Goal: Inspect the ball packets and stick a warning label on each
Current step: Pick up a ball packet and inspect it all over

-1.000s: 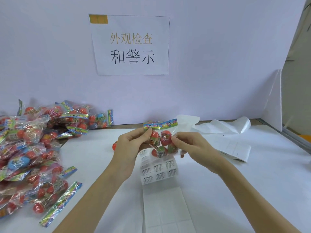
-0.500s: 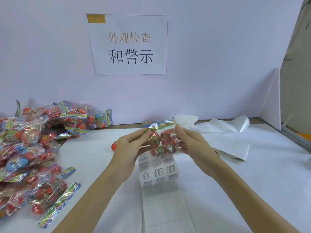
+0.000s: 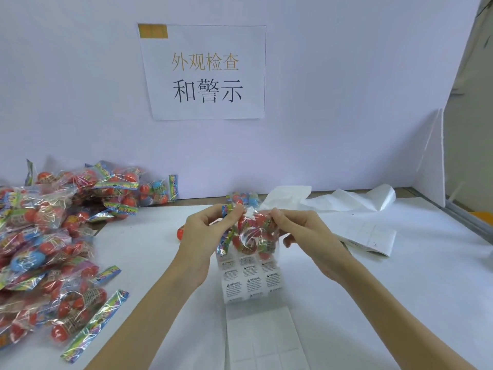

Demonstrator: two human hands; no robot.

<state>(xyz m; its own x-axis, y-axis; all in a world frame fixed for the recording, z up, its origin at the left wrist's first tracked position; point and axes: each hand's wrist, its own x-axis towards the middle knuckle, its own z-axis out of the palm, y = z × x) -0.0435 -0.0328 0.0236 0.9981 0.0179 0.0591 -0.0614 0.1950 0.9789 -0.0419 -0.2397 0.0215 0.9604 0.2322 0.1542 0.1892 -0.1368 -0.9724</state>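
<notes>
A clear ball packet [image 3: 253, 232] with red balls and a colourful header hangs above the table's middle, turned on its side. My left hand [image 3: 206, 236] pinches its left edge and my right hand [image 3: 306, 236] grips its right edge. Directly beneath lies a strip of warning labels [image 3: 250, 281] with several printed labels on its backing. A big pile of ball packets [image 3: 48, 236] covers the table's left side. One more packet [image 3: 244, 197] lies behind my hands.
Empty label backing [image 3: 264, 340] runs toward the front edge. Used backing sheets [image 3: 368, 239] and crumpled white paper [image 3: 346, 200] lie at the right and back. A lone red ball [image 3: 181, 233] sits left of my left hand. A printed sign [image 3: 205, 73] hangs on the back wall.
The packet has been rotated between my hands: its colourful header, earlier on top, now points down to the left. Both hands shifted their grip slightly.
</notes>
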